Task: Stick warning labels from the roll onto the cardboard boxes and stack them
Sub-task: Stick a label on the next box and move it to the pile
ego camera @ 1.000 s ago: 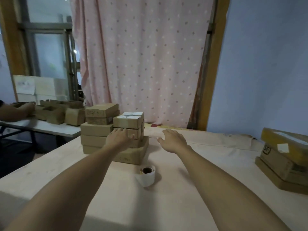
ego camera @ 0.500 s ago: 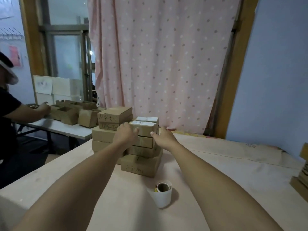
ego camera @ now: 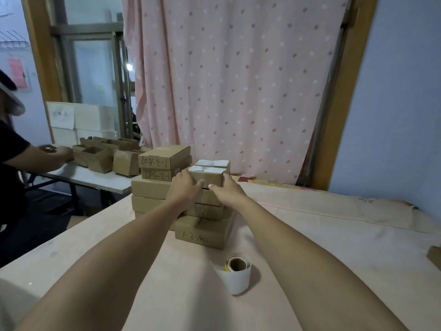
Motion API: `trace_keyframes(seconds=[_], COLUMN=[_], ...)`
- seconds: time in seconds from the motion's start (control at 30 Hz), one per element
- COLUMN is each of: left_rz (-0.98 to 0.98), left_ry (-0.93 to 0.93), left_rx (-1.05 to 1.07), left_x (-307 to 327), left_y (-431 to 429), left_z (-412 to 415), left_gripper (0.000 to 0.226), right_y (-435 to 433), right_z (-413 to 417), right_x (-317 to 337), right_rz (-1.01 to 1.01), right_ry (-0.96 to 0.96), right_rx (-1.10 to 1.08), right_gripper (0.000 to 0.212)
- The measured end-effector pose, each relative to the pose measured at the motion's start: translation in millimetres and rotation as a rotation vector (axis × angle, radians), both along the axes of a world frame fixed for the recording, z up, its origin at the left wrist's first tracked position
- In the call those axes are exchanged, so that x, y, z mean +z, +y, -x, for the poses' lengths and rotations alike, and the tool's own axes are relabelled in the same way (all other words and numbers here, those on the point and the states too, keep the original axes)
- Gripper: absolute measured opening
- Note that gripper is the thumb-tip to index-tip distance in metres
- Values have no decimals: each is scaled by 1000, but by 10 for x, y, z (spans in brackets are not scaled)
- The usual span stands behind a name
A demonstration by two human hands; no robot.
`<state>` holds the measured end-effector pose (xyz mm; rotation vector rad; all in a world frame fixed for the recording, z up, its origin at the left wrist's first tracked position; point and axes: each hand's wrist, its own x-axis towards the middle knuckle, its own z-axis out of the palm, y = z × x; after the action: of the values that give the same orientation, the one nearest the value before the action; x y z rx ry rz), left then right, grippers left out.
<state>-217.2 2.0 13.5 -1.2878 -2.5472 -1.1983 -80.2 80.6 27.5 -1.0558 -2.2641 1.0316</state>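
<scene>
A pile of brown cardboard boxes (ego camera: 200, 232) stands at the far left of the table, some with handwritten codes. The small top box (ego camera: 210, 176) of the nearer stack carries a white label. My left hand (ego camera: 185, 186) grips its left side and my right hand (ego camera: 226, 192) grips its right side, thumbs on the front face. The label roll (ego camera: 237, 274) stands on end on the table, nearer to me, between my forearms, with a white strip hanging loose.
The table (ego camera: 322, 235) is covered with pale cloth. A corner of another box (ego camera: 434, 256) shows at the right edge. On the left, a person (ego camera: 14, 168) reaches toward open cartons (ego camera: 105, 155) on a second table. A pink dotted curtain (ego camera: 233, 87) hangs behind.
My right hand came in from the open table to the right side of the top box, and my left hand rose to its left side. The view shifted left.
</scene>
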Motion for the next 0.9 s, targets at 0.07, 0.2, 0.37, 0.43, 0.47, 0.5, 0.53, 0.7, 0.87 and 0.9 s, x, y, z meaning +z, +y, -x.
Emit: trace_keyframes(seconds=[0.07,0.2,0.37,0.43,0.47,0.5,0.53,0.7,0.87,0.9], left_rz=[5,-51,-158,-197,-220,-246,-269,-341,-452,-448], left_ry=[-37,-132,-206,-207,-204,-215,-225,-338,-491,-504], left_rx=[16,24,32,23,15,3,-15,-51,65,71], left_x=[-7,-38,-54,-69,-72,-67,-68,-45,120,132], left_y=[27,92,122,129,123,116,118,113,143,150], left_z=[10,94,141,150,147,133,123,-60,-481,-574], left_gripper=[63,63,61,54,51,48,49,77,69,66], right_y=[59,83,110,96,87,74,72,55,-18,-27], right_z=[17,13,52,52,41,21,-4,-238,-705,-815], right_x=[-24,-19,-57,-73,-84,-93,-105,-152,-42,-16], right_rz=[15,21,28,31,21,13,4,-44,18,122], right_ry=[6,29,26,53,77,103,133,317,542,600], right_rx=[-5,-8,-12,-19,-22,-30,-41,-133,-258,-271], right_gripper=[87,87,85,79,73,68,64,51,31,32])
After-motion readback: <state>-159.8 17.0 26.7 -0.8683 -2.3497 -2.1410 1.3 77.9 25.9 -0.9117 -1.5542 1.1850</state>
